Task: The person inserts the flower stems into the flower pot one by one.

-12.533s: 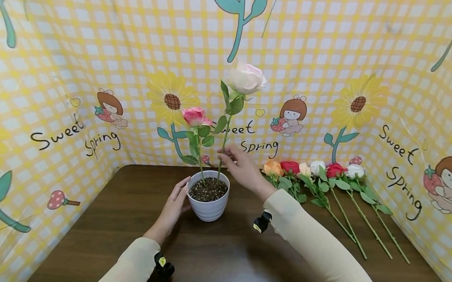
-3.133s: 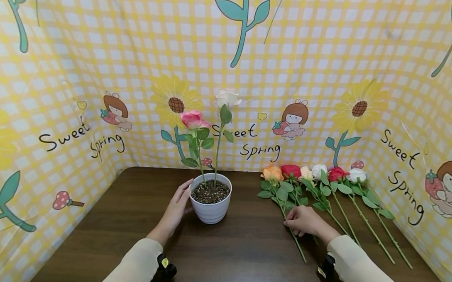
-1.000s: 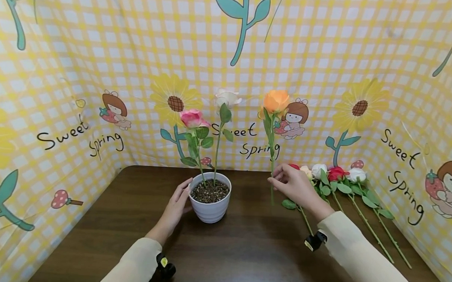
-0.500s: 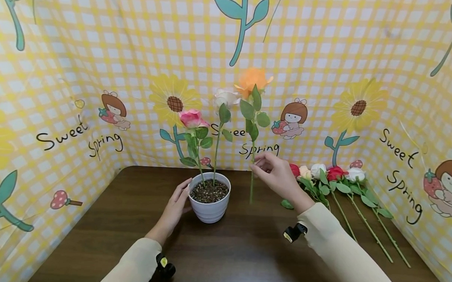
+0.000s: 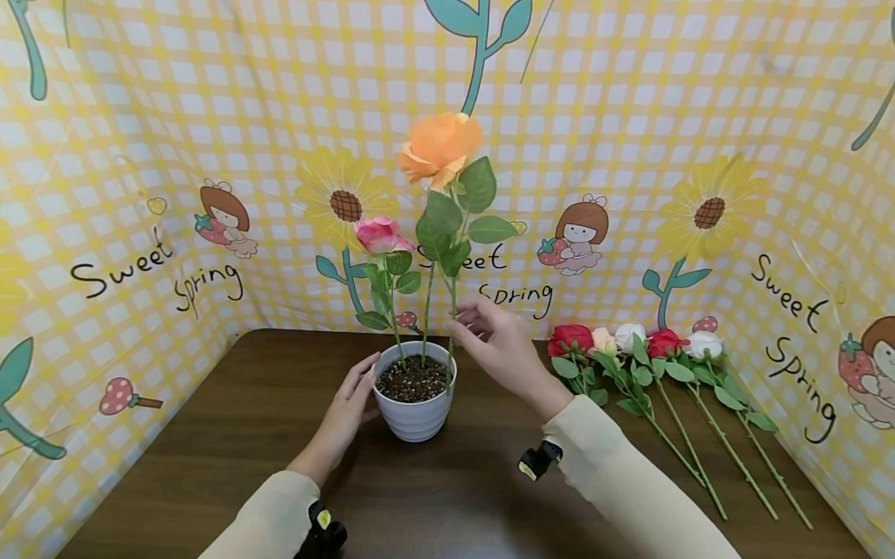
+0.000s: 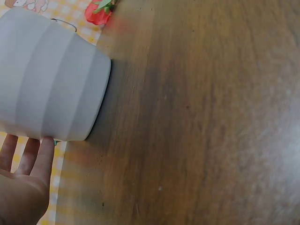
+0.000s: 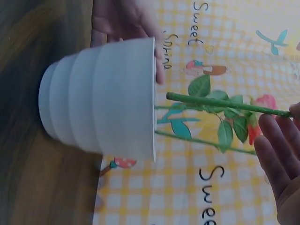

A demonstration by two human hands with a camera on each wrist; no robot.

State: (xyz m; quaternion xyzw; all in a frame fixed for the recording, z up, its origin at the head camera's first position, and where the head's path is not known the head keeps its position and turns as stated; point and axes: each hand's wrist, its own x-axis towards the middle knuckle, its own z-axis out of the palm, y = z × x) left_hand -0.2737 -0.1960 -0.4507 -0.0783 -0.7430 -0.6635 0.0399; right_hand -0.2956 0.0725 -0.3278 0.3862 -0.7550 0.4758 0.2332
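In the head view my right hand pinches the green stem of an orange rose, held upright over the right side of a white ribbed pot. From the right wrist, the cut stem end shows just above the pot's rim. My left hand rests its straight fingers against the pot's left side. A pink rose and a second stem stand in the dark soil; the orange bloom hides that second stem's pale flower.
Several roses lie on the brown table at the right: a red rose, a peach one, a white rose and others, stems toward the front. A yellow checked cloth surrounds the table at the back and sides.
My right hand took the orange rose from the row on the table, raised it upright and moved it left over the pot. Earlier, the pale rose went into the soil. My left hand stayed put.
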